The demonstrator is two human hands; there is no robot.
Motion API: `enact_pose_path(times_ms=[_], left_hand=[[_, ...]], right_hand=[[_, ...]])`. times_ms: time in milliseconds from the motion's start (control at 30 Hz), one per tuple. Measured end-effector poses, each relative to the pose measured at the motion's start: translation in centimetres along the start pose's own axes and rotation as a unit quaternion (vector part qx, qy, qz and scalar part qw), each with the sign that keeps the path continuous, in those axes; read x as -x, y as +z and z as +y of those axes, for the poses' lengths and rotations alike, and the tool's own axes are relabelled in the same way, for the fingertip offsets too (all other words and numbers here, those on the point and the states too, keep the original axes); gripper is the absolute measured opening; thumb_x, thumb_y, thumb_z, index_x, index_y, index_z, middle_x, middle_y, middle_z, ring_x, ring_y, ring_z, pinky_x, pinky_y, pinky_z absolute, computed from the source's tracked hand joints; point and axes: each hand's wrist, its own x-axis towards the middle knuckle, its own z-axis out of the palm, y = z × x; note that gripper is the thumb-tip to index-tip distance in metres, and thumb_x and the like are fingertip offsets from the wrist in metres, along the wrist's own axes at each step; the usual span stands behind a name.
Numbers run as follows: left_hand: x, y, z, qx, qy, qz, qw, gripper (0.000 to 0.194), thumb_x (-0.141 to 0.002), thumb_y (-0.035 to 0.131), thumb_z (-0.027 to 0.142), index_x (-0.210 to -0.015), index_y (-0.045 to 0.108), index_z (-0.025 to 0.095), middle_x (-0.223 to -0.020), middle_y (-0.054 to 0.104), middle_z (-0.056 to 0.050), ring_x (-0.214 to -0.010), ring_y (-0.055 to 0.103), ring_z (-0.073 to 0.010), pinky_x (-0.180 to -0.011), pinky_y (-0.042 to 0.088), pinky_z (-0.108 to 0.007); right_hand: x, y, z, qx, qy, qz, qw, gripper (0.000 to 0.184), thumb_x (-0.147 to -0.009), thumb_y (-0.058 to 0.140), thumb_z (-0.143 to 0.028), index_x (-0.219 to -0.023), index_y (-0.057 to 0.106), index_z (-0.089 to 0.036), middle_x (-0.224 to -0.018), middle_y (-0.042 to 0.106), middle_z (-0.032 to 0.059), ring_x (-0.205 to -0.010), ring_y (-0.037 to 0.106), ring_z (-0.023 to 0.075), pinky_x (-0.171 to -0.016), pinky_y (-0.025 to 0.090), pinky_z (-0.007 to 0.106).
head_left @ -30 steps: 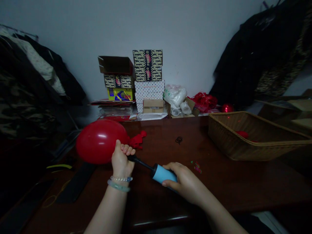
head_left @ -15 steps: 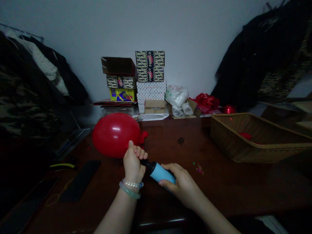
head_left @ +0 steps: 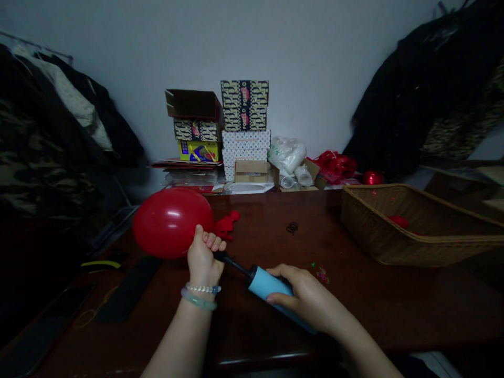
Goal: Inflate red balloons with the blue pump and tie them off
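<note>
Before a pale wall (head_left: 315, 68): brown table (head_left: 362, 294), balloon (head_left: 167, 226).

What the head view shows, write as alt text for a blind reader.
Left hand gripping the black end of a blue pump against a red balloon, right hand around the barrel; a wicker basket stands at right on a dark table.

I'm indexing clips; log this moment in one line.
left hand: closed on black rod; red balloon: beside left hand; right hand: gripping blue pump
</note>
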Motion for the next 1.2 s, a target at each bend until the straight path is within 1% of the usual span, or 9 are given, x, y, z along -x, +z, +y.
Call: enact_pose_path(times_ms=[133, 267, 367, 433, 600, 700, 967, 1067, 1200], left_hand=[[0.2, -0.3, -0.9, 0.002, -0.009, 0.010, 1.000, 0.043, -0.086, 0.062, 0.036, -0.059, 0.034, 0.019, -0.047, 0.028, 0.009, -0.037, 0.026, -0.0045, -0.038, 0.026, -0.019], [0.8, 0.0, -1.4, 0.004, -0.002, 0.017, 1.000, 0.040, -0.088, 0.059, 0.033, -0.060, 0.034, 0.019, -0.047, 0.029, 0.009, -0.038, 0.026, -0.0047, -0.039, 0.026, -0.019], [1.2, 0.3, -1.4, 0.006, 0.007, 0.011, 1.000, 0.040, -0.090, 0.057, 0.033, -0.059, 0.034, 0.019, -0.046, 0.028, 0.009, -0.038, 0.026, -0.0049, -0.039, 0.026, -0.019], [1.5, 0.5, -1.5, 0.002, 0.005, 0.003, 1.000, 0.041, -0.089, 0.058, 0.034, -0.059, 0.034, 0.019, -0.046, 0.028, 0.009, -0.038, 0.026, -0.0050, -0.039, 0.027, -0.019], [2.5, 1.0, -2.4, -0.020, 0.011, -0.009, 1.000, 0.044, -0.085, 0.063, 0.040, -0.058, 0.035, 0.019, -0.047, 0.027, 0.009, -0.038, 0.026, -0.0053, -0.039, 0.027, -0.020], [2.8, 1.2, -2.7, -0.026, 0.023, -0.009, 0.999, 0.045, -0.085, 0.063, 0.042, -0.058, 0.034, 0.019, -0.047, 0.028, 0.008, -0.039, 0.026, -0.0056, -0.040, 0.028, -0.020], [2.7, 1.2, -1.8, -0.029, 0.022, -0.007, 0.999, 0.044, -0.090, 0.056, 0.037, -0.056, 0.034, 0.019, -0.045, 0.028, 0.008, -0.037, 0.026, -0.0056, -0.039, 0.026, -0.021], [2.7, 1.2, -1.5, -0.027, 0.021, -0.008, 0.999, 0.044, -0.089, 0.057, 0.037, -0.057, 0.034, 0.019, -0.045, 0.028, 0.008, -0.037, 0.026, -0.0055, -0.039, 0.026, -0.021], [1.8, 0.8, -0.6, -0.010, 0.024, -0.002, 1.000, 0.043, -0.090, 0.057, 0.035, -0.057, 0.034, 0.019, -0.045, 0.028, 0.008, -0.037, 0.026, -0.0053, -0.038, 0.026, -0.020]], right_hand=[[0.2, -0.2, 0.3, 0.013, 0.011, 0.008, 1.000, 0.034, -0.077, 0.074, -0.030, -0.110, 0.067, -0.025, -0.107, 0.069, 0.0049, -0.100, 0.062, 0.0251, -0.089, 0.044, 0.035], [0.3, 0.1, 0.4, 0.034, 0.016, 0.027, 0.999, 0.033, -0.077, 0.072, -0.028, -0.109, 0.067, -0.023, -0.109, 0.069, 0.0056, -0.101, 0.061, 0.0251, -0.090, 0.043, 0.035], [0.3, 0.4, 0.3, 0.042, 0.007, 0.041, 0.998, 0.035, -0.077, 0.072, -0.028, -0.112, 0.065, -0.022, -0.111, 0.068, 0.0059, -0.103, 0.060, 0.0247, -0.092, 0.043, 0.035], [0.3, 0.7, 0.2, 0.046, -0.002, 0.055, 0.997, 0.037, -0.078, 0.072, -0.027, -0.113, 0.064, -0.021, -0.111, 0.068, 0.0063, -0.102, 0.060, 0.0245, -0.092, 0.043, 0.036], [0.1, 2.1, 0.2, 0.043, -0.032, 0.106, 0.993, 0.036, -0.078, 0.072, -0.025, -0.113, 0.062, -0.020, -0.106, 0.068, 0.0065, -0.098, 0.060, 0.0244, -0.088, 0.046, 0.038], [-0.1, 2.6, 0.3, 0.036, -0.046, 0.128, 0.990, 0.038, -0.079, 0.072, -0.023, -0.115, 0.061, -0.021, -0.108, 0.067, 0.0071, -0.099, 0.059, 0.0247, -0.090, 0.046, 0.040], [-0.3, 2.5, 0.4, 0.032, -0.045, 0.090, 0.994, 0.035, -0.080, 0.073, -0.029, -0.112, 0.061, -0.022, -0.108, 0.066, 0.0061, -0.100, 0.059, 0.0238, -0.090, 0.045, 0.038], [-0.2, 2.4, 0.3, 0.031, -0.041, 0.084, 0.995, 0.035, -0.079, 0.074, -0.030, -0.111, 0.061, -0.022, -0.107, 0.065, 0.0060, -0.100, 0.059, 0.0237, -0.090, 0.045, 0.038], [-0.1, 1.7, 0.2, 0.038, -0.038, 0.074, 0.996, 0.037, -0.078, 0.075, -0.031, -0.112, 0.062, -0.022, -0.107, 0.066, 0.0062, -0.100, 0.059, 0.0242, -0.090, 0.045, 0.038]])
